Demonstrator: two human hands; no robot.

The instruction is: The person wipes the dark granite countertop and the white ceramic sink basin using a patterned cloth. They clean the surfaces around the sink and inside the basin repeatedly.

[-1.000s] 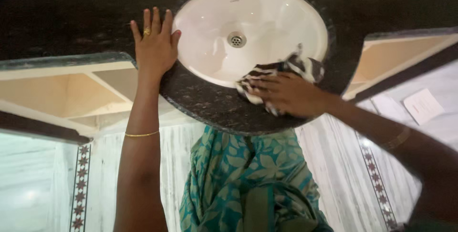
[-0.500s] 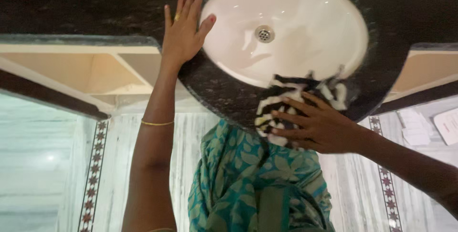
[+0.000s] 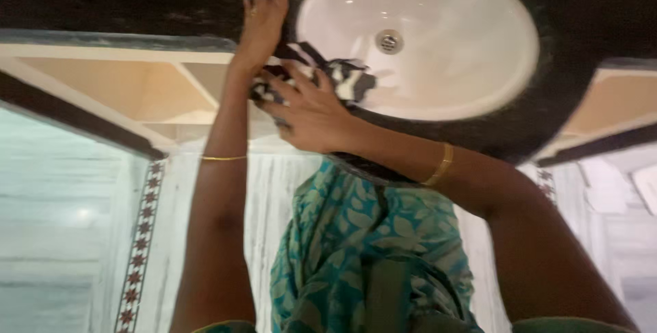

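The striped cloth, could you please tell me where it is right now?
In the head view, the striped cloth lies under the right hand on the dark counter at the white basin's left rim, touching the left hand.

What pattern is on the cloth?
Black and white stripes on the cloth, head view, under the right hand.

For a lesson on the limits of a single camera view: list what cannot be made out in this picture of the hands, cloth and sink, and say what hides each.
Head view only:
- Black-and-white cloth: blurred by motion, partly under the right hand; its pattern and full shape are unclear.
- Left hand: its fingertips meet the top edge, its heel is covered by the cloth.
- Sink: far rim cut off by the top edge; no tap visible.
- Dark counter: near edge hidden behind the right forearm.
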